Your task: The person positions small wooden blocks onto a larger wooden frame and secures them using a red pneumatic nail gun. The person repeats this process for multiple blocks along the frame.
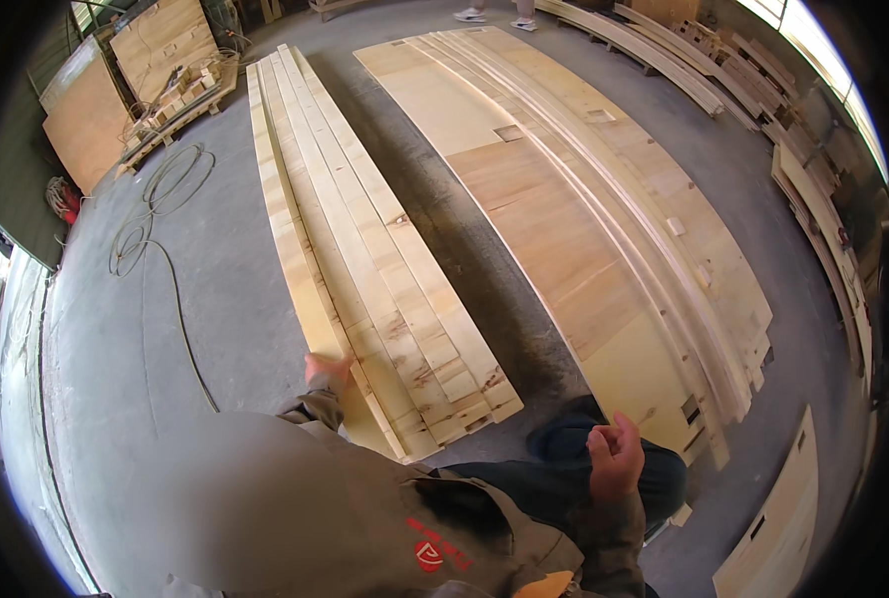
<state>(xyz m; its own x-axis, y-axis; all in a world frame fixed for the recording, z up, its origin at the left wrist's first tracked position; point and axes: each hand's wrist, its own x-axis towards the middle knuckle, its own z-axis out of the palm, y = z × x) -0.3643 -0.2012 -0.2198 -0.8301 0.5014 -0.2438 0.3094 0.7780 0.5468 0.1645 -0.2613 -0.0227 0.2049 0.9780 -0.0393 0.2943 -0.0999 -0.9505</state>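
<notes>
My left hand [328, 372] is at the left side of a long assembly of pale wooden planks [364, 249] on the floor. Its fingers close over the edge of the outer upright plank [337, 324], though their tips are partly hidden. A strip of yellowish plywood [362, 414] shows below that hand. My right hand [616, 460] is raised above my bent knee, near the front end of a wide plywood panel [554, 224]. Its fingers are curled in, and I cannot make out anything between them. Long narrow strips [604, 214] run lengthwise along that panel.
A dark gap [444, 219] separates the two assemblies. A hose or cable [170, 264] lies looped on the grey floor at left. Lumber stacks [654, 60] line the right side, and a slotted board [773, 508] lies lower right. A person's shoes [522, 24] show at the far end.
</notes>
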